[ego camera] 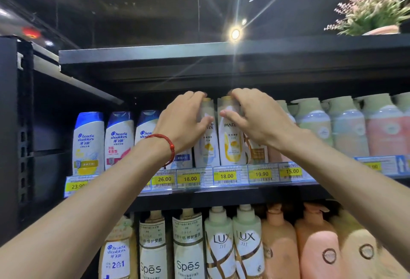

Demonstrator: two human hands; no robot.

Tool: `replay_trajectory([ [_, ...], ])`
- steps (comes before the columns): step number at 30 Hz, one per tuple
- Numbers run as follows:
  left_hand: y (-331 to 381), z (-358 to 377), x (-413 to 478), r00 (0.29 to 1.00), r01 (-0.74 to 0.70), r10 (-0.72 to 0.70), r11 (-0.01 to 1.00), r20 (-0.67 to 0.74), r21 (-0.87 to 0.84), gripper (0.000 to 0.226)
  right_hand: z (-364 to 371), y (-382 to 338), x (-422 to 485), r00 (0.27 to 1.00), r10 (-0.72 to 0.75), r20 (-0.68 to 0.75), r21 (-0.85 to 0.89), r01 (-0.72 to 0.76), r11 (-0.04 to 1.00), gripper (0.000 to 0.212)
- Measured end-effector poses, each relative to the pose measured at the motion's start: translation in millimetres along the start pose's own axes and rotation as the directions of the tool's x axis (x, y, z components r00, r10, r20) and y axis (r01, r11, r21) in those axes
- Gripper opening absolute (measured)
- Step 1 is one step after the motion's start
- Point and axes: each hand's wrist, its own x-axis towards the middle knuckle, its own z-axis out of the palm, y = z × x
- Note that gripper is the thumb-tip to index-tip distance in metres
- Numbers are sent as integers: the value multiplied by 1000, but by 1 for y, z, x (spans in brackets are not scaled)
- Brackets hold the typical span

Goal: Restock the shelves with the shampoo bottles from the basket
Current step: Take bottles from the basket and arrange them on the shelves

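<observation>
My L hand (184, 121) is clamped over the top of the left Pantene btl (205, 145), fingers curled behind the cap and thumb on the front. My R hand (259, 116) grasps the right Pantene btl (231, 143) the same way. Both btls are upright, side by side on the upper shelf (221, 198) above the 18.00 price tags (226, 176). They sit between the Head & Shoulders row (88, 143) and a brown btl (256, 152) under my R wrist. The left one is blurred, so its base may not be fully down; can't tell. The basket isn't in view.

Handling, my guess: full btls, so fairly heavy for their size. The plastic looks stiff but glossy and prob. slick. They're tall w/ narrow bases, so they'd tip easily and knock the neighbours. A cap hold gives little control; taking them at the shoulder just below the cap should be steadier.
</observation>
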Motion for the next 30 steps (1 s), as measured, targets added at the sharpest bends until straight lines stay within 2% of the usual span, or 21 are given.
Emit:
replay_trajectory([
  [4, 0, -1, 1, 999, 36, -37, 997, -5, -74, 49, 0, 1, 0, 1000, 5, -6, 54, -5, 999, 43],
  [13, 3, -6, 3, 995, 98, -96, 994, 35, -49, 41, 4, 2, 1, 1000, 19, -3, 19, -19, 1000, 45],
  [17, 6, -7, 2, 994, 98, -95, 993, 50, -62, 42, 5, 1, 0, 1000, 21, -19, 23, -21, 1000, 44],
  [21, 6, -3, -3, 995, 98, -95, 992, 38, -74, 49, 8, 3, -4, 1000, 7, -4, 28, -7, 1000, 54],
  [24, 9, -2, -11, 998, 59, -60, 998, -29, -38, 57, 10, 2, -12, 998, -14, -60, 36, 16, 999, 56],
  [28, 17, -8, -31, 994, -48, 55, 996, -93, 76, 46, 7, -11, -35, 971, -42, -233, 69, 60, 996, 46],
  [30, 20, -12, -47, 991, -100, 112, 984, -78, 146, 42, 5, -21, -50, 972, -56, -228, 33, 66, 997, 46],
])
